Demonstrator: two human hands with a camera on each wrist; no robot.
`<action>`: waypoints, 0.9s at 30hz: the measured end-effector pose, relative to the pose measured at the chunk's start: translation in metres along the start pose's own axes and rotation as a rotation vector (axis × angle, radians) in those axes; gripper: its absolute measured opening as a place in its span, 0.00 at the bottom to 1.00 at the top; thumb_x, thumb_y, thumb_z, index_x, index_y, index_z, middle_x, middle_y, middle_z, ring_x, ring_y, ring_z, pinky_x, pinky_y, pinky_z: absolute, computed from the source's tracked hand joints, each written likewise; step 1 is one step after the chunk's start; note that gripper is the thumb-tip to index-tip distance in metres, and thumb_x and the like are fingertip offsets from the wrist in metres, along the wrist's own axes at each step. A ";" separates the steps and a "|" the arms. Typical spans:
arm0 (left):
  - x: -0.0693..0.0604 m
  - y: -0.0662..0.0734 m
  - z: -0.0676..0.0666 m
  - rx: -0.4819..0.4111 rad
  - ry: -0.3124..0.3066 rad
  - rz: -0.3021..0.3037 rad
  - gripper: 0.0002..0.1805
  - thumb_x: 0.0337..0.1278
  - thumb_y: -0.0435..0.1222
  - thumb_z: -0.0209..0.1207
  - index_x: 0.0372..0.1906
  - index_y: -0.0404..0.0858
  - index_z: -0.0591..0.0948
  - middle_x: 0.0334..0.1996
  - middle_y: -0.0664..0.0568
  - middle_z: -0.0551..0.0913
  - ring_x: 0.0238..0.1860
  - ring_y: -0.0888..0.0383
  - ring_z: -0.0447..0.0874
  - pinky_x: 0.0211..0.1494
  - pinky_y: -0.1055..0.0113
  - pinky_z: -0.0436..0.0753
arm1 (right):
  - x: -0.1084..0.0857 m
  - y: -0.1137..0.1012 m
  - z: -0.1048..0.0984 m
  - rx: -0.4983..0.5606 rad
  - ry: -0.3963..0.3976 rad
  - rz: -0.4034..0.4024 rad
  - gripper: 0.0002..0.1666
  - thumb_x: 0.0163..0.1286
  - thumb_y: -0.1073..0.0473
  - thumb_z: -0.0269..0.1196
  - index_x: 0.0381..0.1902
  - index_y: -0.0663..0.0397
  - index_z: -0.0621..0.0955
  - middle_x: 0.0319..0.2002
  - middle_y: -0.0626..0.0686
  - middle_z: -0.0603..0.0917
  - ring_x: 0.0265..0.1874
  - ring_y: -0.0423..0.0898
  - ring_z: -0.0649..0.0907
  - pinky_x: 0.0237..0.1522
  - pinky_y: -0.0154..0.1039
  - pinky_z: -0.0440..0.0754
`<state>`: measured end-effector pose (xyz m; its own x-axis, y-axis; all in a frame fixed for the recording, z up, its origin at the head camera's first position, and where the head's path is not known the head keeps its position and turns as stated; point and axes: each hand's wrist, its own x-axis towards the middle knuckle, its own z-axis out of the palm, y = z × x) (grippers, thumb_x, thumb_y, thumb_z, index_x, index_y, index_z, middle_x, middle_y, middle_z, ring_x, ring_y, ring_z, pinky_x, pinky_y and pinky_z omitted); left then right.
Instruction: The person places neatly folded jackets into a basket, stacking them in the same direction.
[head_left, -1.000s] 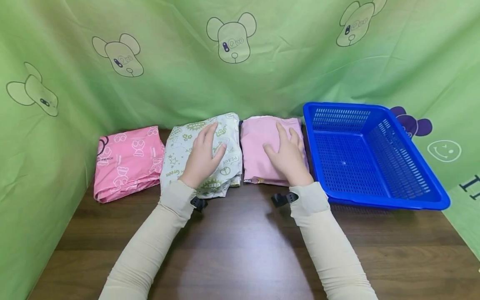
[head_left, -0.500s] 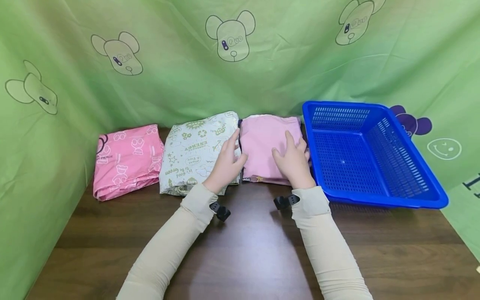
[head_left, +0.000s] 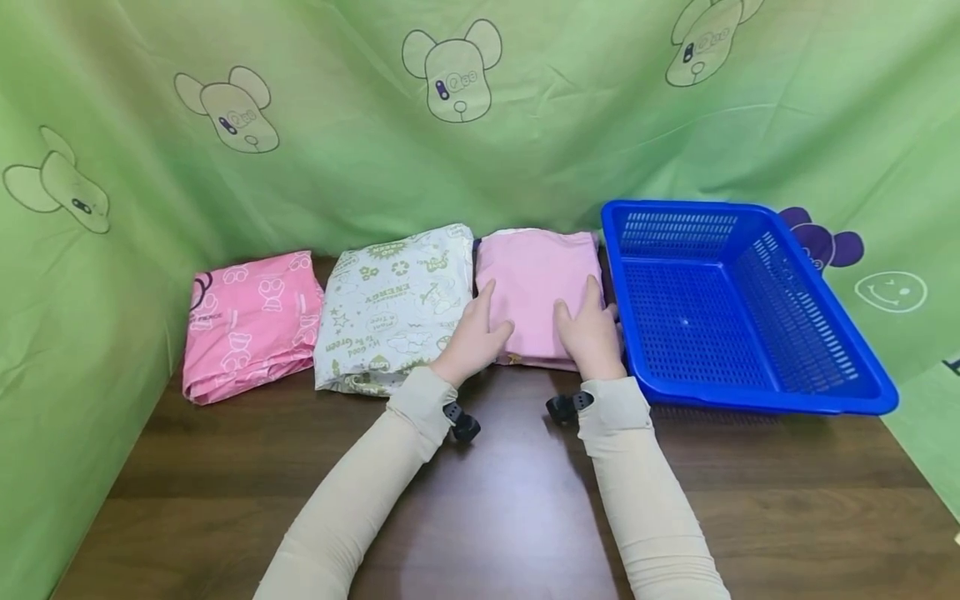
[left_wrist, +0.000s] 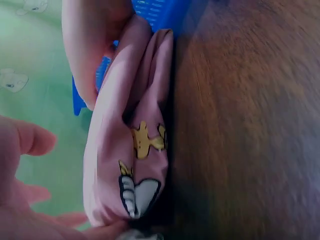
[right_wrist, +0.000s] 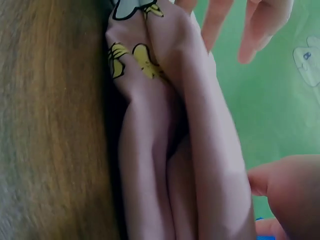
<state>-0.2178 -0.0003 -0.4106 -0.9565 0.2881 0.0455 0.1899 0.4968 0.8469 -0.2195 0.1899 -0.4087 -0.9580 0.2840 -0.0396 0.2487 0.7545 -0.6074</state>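
Note:
A light pink plastic-wrapped parcel [head_left: 534, 279] lies flat on the wooden table, its folded front edge printed with small yellow cartoon figures. My left hand [head_left: 471, 340] is at its left side, fingers extended and thumb spread over the top; in the left wrist view some fingertips touch the parcel's edge. At the opposite side is my right hand [head_left: 592, 335], its thumb near the top face and its other fingers reaching along the right side, partly hidden. Left of the pink parcel is a white-and-green printed parcel [head_left: 393, 304], and farther left a brighter pink parcel [head_left: 251, 321].
A blue perforated plastic basket [head_left: 765, 402] stands close to the right of the light pink parcel, with nothing seen inside it. Behind everything hangs a green curtain [head_left: 555, 158] with bear prints. The brown wooden table [head_left: 510, 517] extends toward the front.
My left hand has moved right, from above the white-and-green parcel to the light pink parcel's left side. My right hand has shifted slightly right and closer to the front, to that parcel's right side.

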 end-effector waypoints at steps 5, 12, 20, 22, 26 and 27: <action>0.006 0.001 0.004 -0.015 -0.006 -0.076 0.44 0.67 0.39 0.55 0.80 0.32 0.49 0.78 0.34 0.55 0.77 0.42 0.55 0.79 0.56 0.55 | 0.000 0.003 0.002 0.069 0.018 0.016 0.47 0.76 0.40 0.50 0.82 0.51 0.46 0.69 0.81 0.59 0.68 0.81 0.60 0.68 0.72 0.59; 0.012 0.002 -0.002 -0.185 -0.009 -0.200 0.41 0.70 0.40 0.53 0.81 0.35 0.50 0.79 0.36 0.54 0.78 0.45 0.53 0.80 0.57 0.53 | 0.003 0.007 0.002 0.141 0.026 0.033 0.48 0.75 0.40 0.53 0.81 0.53 0.48 0.73 0.74 0.61 0.69 0.76 0.64 0.70 0.67 0.60; 0.014 -0.007 -0.002 -0.265 -0.064 -0.217 0.46 0.67 0.41 0.56 0.83 0.44 0.45 0.79 0.36 0.52 0.77 0.43 0.54 0.80 0.56 0.52 | 0.003 0.011 0.004 0.243 -0.016 -0.002 0.49 0.75 0.41 0.55 0.82 0.54 0.48 0.78 0.65 0.56 0.74 0.67 0.60 0.75 0.60 0.57; 0.014 -0.009 -0.002 -0.271 -0.064 -0.203 0.47 0.68 0.41 0.57 0.83 0.44 0.44 0.80 0.37 0.50 0.78 0.44 0.53 0.80 0.56 0.51 | 0.003 0.010 0.005 0.249 -0.025 -0.009 0.49 0.75 0.41 0.55 0.82 0.54 0.47 0.79 0.64 0.55 0.75 0.66 0.59 0.76 0.59 0.56; 0.014 -0.013 -0.004 -0.355 -0.046 -0.169 0.48 0.67 0.38 0.59 0.83 0.44 0.44 0.81 0.39 0.47 0.78 0.45 0.51 0.80 0.56 0.49 | 0.002 0.010 0.005 0.274 -0.038 -0.009 0.50 0.75 0.39 0.56 0.82 0.53 0.48 0.80 0.61 0.54 0.76 0.63 0.58 0.76 0.56 0.54; 0.014 -0.014 -0.004 -0.385 -0.046 -0.167 0.48 0.66 0.37 0.60 0.83 0.44 0.45 0.81 0.39 0.46 0.77 0.43 0.55 0.79 0.54 0.53 | 0.003 0.010 0.005 0.282 -0.038 -0.008 0.50 0.74 0.39 0.56 0.82 0.53 0.49 0.80 0.61 0.55 0.76 0.63 0.59 0.77 0.55 0.55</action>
<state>-0.2349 -0.0064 -0.4196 -0.9546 0.2703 -0.1253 -0.0717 0.1997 0.9772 -0.2200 0.1957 -0.4188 -0.9657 0.2528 -0.0602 0.1969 0.5608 -0.8042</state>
